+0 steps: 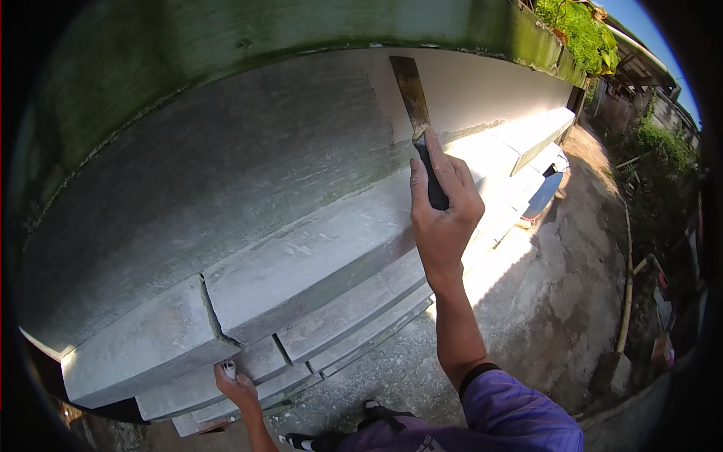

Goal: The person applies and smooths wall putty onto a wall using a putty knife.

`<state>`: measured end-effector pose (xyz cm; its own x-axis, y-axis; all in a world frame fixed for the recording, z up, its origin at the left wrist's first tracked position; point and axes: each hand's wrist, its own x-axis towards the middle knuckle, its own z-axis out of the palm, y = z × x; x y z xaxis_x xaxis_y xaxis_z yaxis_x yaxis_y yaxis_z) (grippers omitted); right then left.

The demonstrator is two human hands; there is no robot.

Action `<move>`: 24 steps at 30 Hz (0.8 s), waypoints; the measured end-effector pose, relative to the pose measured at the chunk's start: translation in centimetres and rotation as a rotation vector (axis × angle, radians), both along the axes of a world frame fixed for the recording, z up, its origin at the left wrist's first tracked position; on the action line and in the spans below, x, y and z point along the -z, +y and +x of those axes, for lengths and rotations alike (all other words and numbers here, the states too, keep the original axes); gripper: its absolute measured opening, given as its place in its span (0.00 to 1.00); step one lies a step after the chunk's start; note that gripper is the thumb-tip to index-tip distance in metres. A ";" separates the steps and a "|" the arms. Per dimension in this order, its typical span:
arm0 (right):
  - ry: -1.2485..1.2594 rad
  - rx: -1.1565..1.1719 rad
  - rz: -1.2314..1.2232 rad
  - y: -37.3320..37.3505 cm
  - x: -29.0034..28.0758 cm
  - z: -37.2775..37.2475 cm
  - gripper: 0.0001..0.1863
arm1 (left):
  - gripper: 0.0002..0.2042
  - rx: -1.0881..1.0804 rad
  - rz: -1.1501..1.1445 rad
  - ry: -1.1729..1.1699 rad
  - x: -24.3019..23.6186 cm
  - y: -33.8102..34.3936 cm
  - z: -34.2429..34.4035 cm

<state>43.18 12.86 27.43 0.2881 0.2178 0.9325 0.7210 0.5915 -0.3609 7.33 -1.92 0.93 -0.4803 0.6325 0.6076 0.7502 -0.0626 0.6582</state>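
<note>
My right hand (444, 211) grips the black handle of a wide putty knife (407, 90), its stained metal blade pointing up against the grey plastered wall (188, 143), by a paler patch at the right. My left hand (237, 388) is low at the front, closed on a small pale cylindrical thing (230, 370), just under the edge of a long stepped concrete ledge (309, 248). Gaps split the ledge into sections. Above the plastered wall runs a green-stained concrete band (301, 22).
A concrete floor (542, 301) runs along the right of the ledge, partly sunlit. A blue round object (544, 194) stands at the ledge's far end. A long pole (625, 286), debris and plants (663, 143) line the right side. My feet show at the bottom.
</note>
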 end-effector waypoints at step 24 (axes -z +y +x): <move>-0.055 0.018 -0.003 -0.4 -0.1 -2.0 0.27 | 0.16 -0.155 -0.036 0.094 1.5 0.0 -0.3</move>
